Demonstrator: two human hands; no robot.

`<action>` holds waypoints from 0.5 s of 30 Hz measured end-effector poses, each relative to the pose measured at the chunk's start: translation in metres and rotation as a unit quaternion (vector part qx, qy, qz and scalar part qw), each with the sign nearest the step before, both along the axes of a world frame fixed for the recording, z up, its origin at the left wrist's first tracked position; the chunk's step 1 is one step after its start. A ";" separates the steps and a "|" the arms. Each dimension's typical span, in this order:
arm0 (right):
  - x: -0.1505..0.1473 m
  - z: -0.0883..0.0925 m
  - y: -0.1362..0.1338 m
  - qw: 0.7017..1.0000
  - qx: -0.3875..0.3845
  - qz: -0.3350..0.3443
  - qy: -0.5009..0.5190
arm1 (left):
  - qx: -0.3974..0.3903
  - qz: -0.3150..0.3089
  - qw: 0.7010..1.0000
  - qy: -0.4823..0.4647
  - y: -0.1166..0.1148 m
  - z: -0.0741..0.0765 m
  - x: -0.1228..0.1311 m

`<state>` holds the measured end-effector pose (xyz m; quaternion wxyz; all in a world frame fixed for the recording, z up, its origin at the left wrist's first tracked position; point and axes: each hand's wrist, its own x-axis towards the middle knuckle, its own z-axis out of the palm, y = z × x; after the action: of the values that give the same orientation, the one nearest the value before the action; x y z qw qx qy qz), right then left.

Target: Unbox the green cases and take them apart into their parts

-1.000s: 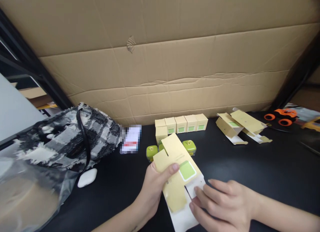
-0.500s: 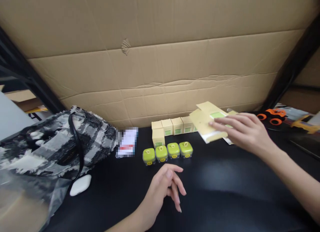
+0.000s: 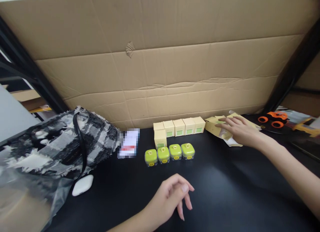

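We are finding the right hand (image 3: 235, 128) placed palm down over the unfolded cartons (image 3: 212, 126), its fingers mostly straight and slightly parted. The cartons are lying directly beneath that hand, showing past its fingertips on the left and along its near side. The thumb is not showing, so we are not able to tell whether the hand is gripping a carton or only resting there.

We are noting the left hand (image 3: 172, 198) hanging half open over the black table (image 3: 220, 192), fingers loosely bent, holding nothing. The cartons are lying well apart from it, beyond and to its right. Four green-lidded jars (image 3: 163, 154) are standing in a row beyond the left hand. Farther from that hand we are seeing small boxes (image 3: 179, 128), five in line and one in front. A white case (image 3: 83, 185) is lying to the left hand's left, and an orange toy car (image 3: 276, 119) is standing to the right hand's right.
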<state>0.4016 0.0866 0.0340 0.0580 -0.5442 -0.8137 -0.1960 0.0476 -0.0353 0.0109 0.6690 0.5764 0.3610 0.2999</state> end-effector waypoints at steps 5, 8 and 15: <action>-0.010 0.005 -0.016 0.998 -0.056 -0.010 0.015 | -0.010 -0.011 1.000 0.015 0.002 -0.002 0.002; -0.040 0.025 -0.023 0.996 -0.079 0.043 0.026 | -0.010 -0.015 1.000 0.020 0.004 -0.006 0.003; -0.158 0.068 -0.008 0.976 -0.106 0.186 0.047 | -0.005 -0.014 1.000 0.027 0.005 -0.010 0.002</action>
<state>0.2436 0.0787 0.1023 0.0742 -0.3946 -0.9133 -0.0688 0.0501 -0.0299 0.0012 0.6663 0.5855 0.3723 0.2731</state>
